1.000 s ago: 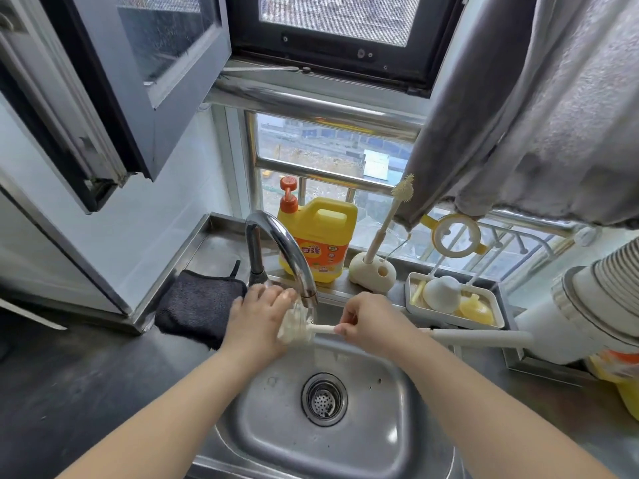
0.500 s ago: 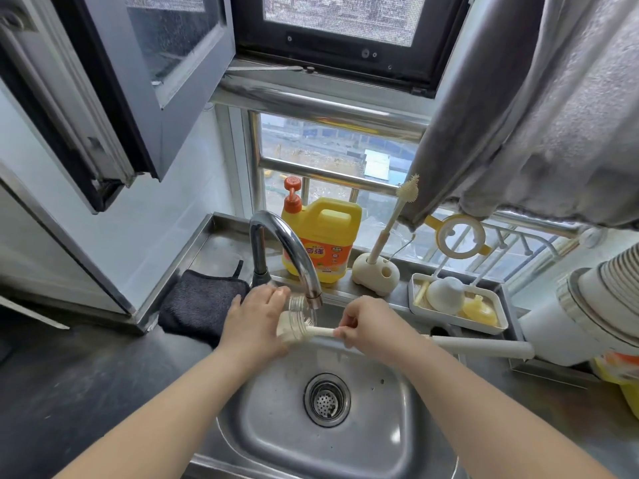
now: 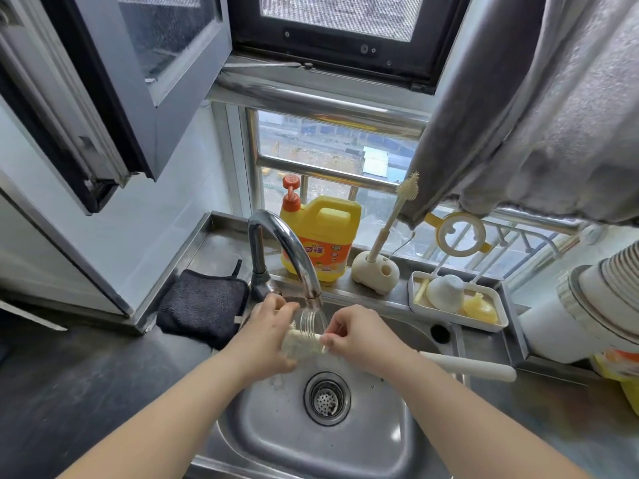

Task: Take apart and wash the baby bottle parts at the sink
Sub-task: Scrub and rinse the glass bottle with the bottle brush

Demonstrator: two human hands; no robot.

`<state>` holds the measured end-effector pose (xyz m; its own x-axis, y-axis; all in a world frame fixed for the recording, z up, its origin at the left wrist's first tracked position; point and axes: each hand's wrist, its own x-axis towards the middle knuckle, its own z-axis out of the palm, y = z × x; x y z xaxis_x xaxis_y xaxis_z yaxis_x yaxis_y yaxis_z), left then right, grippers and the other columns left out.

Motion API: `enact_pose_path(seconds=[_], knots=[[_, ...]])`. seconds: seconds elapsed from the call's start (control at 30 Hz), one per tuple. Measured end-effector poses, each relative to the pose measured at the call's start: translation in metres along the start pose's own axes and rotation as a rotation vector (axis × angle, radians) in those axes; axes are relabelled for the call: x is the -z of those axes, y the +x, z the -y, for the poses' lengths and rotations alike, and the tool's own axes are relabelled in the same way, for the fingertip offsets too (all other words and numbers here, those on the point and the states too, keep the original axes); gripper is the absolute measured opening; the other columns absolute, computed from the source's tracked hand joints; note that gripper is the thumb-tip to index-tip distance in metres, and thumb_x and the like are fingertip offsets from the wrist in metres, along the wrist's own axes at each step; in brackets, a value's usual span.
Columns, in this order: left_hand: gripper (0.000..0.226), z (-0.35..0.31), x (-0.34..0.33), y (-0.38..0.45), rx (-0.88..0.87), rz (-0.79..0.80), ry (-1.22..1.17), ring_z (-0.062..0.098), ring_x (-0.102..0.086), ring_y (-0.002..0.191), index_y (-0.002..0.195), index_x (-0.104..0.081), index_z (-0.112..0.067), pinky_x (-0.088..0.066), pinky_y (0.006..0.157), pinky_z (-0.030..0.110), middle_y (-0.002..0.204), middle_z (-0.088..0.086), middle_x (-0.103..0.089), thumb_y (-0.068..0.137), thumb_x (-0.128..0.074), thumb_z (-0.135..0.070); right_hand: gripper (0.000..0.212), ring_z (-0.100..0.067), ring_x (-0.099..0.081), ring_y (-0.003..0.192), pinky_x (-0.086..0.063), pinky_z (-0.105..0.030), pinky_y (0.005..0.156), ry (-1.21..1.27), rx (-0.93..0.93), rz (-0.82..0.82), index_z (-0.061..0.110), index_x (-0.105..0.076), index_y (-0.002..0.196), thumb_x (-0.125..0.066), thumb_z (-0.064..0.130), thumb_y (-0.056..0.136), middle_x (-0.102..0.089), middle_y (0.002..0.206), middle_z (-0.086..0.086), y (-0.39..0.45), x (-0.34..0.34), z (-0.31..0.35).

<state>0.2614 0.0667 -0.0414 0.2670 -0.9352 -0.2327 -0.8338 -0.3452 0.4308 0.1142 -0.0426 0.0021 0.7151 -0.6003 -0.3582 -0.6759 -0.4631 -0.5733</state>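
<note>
Right now your left hand (image 3: 268,335) wraps the clear bottle (image 3: 306,335) under the tap (image 3: 313,288), above the sink's (image 3: 366,447) back edge, mouth facing right. Your right hand (image 3: 359,335) pinches the brush (image 3: 466,366) at that mouth, its handle trailing rightward along the bottle's long axis.

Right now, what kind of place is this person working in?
Most likely a small home kitchen, at the sink by a window. A steel sink with a curved tap, a yellow dish soap jug on the ledge and a drying tray of bottle parts suggest it.
</note>
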Motion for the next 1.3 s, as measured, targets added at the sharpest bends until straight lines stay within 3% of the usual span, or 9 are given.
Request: enact_pose_path(seconds=[0.17, 0.27, 0.47, 0.6, 0.73, 0.9, 1.03, 1.17, 1.3], knots=[[0.078, -0.002, 0.007, 0.002, 0.062, -0.035, 0.044, 0.014, -0.045, 0.121, 0.131, -0.038, -0.026, -0.024, 0.11, 0.048, 0.126, -0.011, -0.048, 0.066, -0.074, -0.047, 0.015, -0.017, -0.062, 0.087, -0.048, -0.03, 0.073, -0.255, 0.029, 0.048, 0.027, -0.059, 0.072, -0.064, 0.029, 0.087, -0.068, 0.092, 0.003, -0.004, 0.008, 0.003], [0.088, 0.002, 0.009, 0.001, 0.093, 0.005, -0.155, 0.01, -0.052, 0.116, 0.136, -0.038, -0.026, -0.034, 0.104, 0.033, 0.126, -0.014, -0.053, 0.06, -0.081, -0.039, 0.006, -0.026, -0.061, 0.09, -0.039, -0.03, 0.065, -0.53, 0.105, -0.077, 0.023, -0.062, 0.09, -0.057, 0.024, 0.089, -0.065, 0.096, -0.001, -0.005, 0.02, 0.005], [0.088, 0.002, 0.011, -0.002, 0.078, 0.023, -0.329, 0.009, -0.055, 0.103, 0.134, -0.041, -0.027, -0.044, 0.085, 0.018, 0.114, -0.011, -0.057, 0.058, -0.085, -0.028, 0.034, -0.019, -0.051, 0.043, -0.018, -0.023, 0.045, -0.777, 0.507, -0.404, 0.02, -0.055, 0.059, -0.084, 0.009, 0.044, -0.053, 0.053, 0.004, -0.002, 0.013, 0.005], [0.091, -0.005, 0.013, -0.005, -0.028, -0.07, -0.277, 0.001, -0.037, 0.117, 0.139, -0.039, -0.021, -0.028, 0.092, 0.011, 0.119, -0.019, -0.038, 0.061, -0.085, -0.023, 0.007, -0.027, -0.06, 0.086, -0.036, -0.03, 0.062, -0.487, 0.108, -0.103, 0.02, -0.06, 0.089, -0.053, 0.017, 0.09, -0.064, 0.092, -0.004, -0.003, 0.008, 0.005], [0.085, 0.001, 0.01, -0.002, -0.076, -0.166, -0.136, 0.011, -0.034, 0.128, 0.137, -0.041, -0.021, -0.021, 0.097, 0.011, 0.129, -0.011, -0.041, 0.062, -0.081, -0.024, 0.025, -0.009, -0.053, 0.054, -0.042, -0.02, 0.051, -0.066, -0.109, 0.213, 0.02, -0.061, 0.07, -0.059, 0.033, 0.091, -0.065, 0.065, 0.007, -0.001, 0.015, 0.002], [0.085, 0.004, 0.011, -0.001, -0.086, -0.19, -0.1, 0.009, -0.027, 0.133, 0.141, -0.037, -0.023, -0.022, 0.103, 0.014, 0.139, -0.01, -0.038, 0.066, -0.078, -0.025, 0.026, -0.013, -0.05, 0.059, -0.042, -0.021, 0.05, 0.098, -0.203, 0.34, 0.021, -0.066, 0.07, -0.06, 0.036, 0.09, -0.067, 0.068, 0.005, -0.003, 0.023, 0.001], [0.083, 0.004, 0.006, -0.001, -0.058, -0.176, -0.132, 0.011, -0.035, 0.128, 0.138, -0.04, -0.021, -0.029, 0.102, 0.019, 0.135, -0.008, -0.044, 0.066, -0.08, -0.033, 0.007, -0.018, -0.058, 0.08, -0.048, -0.031, 0.07, -0.352, -0.071, 0.029, 0.024, -0.062, 0.088, -0.058, 0.028, 0.091, -0.066, 0.091, 0.002, -0.001, 0.029, 0.007], [0.092, 0.003, 0.005, -0.001, -0.032, -0.158, -0.158, 0.014, -0.037, 0.128, 0.141, -0.037, -0.021, -0.033, 0.103, 0.023, 0.135, -0.007, -0.043, 0.062, -0.083, -0.033, 0.029, -0.022, -0.047, 0.049, -0.017, -0.027, 0.044, -0.824, 0.483, -0.425, 0.019, -0.051, 0.068, -0.079, 0.013, 0.064, -0.057, 0.062, 0.0, 0.0, 0.024, -0.006], [0.091, 0.006, 0.006, 0.002, -0.047, -0.193, -0.129, 0.015, -0.036, 0.126, 0.139, -0.039, -0.02, -0.037, 0.103, 0.031, 0.133, -0.007, -0.044, 0.061, -0.083, -0.032, 0.031, -0.021, -0.055, 0.051, -0.019, -0.024, 0.041, -0.714, 0.426, -0.444, 0.02, -0.055, 0.07, -0.08, 0.009, 0.056, -0.056, 0.064, 0.002, -0.001, 0.015, -0.01]])
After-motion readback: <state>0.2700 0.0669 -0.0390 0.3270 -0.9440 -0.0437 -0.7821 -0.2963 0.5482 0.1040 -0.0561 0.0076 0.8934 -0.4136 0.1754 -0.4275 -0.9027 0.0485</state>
